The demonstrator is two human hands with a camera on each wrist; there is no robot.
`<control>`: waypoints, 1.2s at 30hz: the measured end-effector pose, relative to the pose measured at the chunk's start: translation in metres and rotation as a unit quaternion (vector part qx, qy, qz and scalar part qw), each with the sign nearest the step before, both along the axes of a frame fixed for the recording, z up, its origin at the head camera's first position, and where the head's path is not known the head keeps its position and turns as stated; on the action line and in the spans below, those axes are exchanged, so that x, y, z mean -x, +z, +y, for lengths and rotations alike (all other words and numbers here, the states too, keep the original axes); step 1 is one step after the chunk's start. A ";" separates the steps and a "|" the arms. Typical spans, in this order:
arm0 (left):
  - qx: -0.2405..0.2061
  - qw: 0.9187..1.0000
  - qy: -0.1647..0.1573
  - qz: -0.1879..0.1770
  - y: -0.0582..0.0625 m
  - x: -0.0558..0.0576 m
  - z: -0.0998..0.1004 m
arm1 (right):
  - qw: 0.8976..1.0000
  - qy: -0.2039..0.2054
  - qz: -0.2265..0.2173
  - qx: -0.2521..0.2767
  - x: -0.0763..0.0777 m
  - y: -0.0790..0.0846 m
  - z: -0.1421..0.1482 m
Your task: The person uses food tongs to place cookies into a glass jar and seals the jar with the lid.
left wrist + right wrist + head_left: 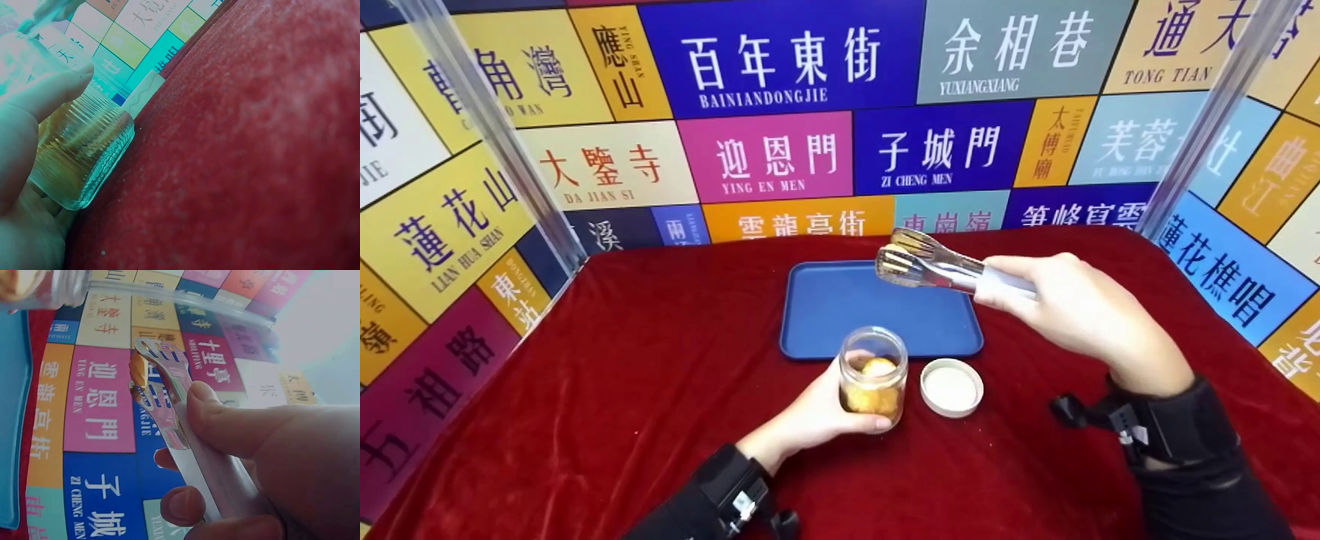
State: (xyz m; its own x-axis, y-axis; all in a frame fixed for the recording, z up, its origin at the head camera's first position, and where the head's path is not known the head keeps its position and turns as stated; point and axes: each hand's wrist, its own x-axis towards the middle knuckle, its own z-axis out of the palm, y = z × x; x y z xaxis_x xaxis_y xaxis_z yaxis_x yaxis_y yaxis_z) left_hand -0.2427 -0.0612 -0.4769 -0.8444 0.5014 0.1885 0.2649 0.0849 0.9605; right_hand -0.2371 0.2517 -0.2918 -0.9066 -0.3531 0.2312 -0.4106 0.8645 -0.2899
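My left hand (825, 401) grips a clear glass jar (874, 420), its thumb across the front. Inside the jar lie several golden-brown round pieces of food (873, 394); the ribbed glass wall (101, 129) shows in the left wrist view. Up and to the right, my right hand (1072, 304) holds metal tongs (952, 266) by their arms, thumb on one side and fingers on the other. Between the slotted tips of the tongs sits one golden piece of food (139, 370), above the back part of a blue tray (877, 311).
A pale round lid (952, 387) lies on the red cloth (660, 360) right of the jar, in front of the tray. Clear posts (502, 142) stand at the left and right back corners. Behind is a wall of colourful sign panels (780, 56).
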 end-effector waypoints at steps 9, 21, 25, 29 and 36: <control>-0.001 1.000 -0.002 -0.001 -0.001 0.001 0.001 | 1.000 0.026 -0.001 -0.011 -0.014 0.008 -0.001; -0.008 1.000 -0.001 -0.017 0.001 0.000 0.001 | 0.994 0.099 -0.034 -0.019 -0.021 0.011 -0.002; -0.014 1.000 -0.005 -0.019 0.001 0.000 0.000 | 0.992 0.115 -0.051 -0.024 -0.020 0.009 -0.005; -0.018 1.000 -0.013 -0.019 0.002 0.000 0.000 | 0.989 0.134 -0.051 -0.028 -0.019 0.005 -0.008; -0.016 1.000 -0.022 -0.014 0.001 0.001 -0.001 | 0.986 0.152 -0.048 -0.044 -0.019 0.000 -0.009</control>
State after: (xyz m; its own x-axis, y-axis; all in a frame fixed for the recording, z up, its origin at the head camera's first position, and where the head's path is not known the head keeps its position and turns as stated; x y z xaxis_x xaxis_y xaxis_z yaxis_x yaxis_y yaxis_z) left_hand -0.2438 -0.0624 -0.4761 -0.8267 0.5325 0.1817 0.2406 0.0426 0.9697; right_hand -0.2184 0.2428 -0.2917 -0.7722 -0.6265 0.1053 -0.6286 0.7295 -0.2695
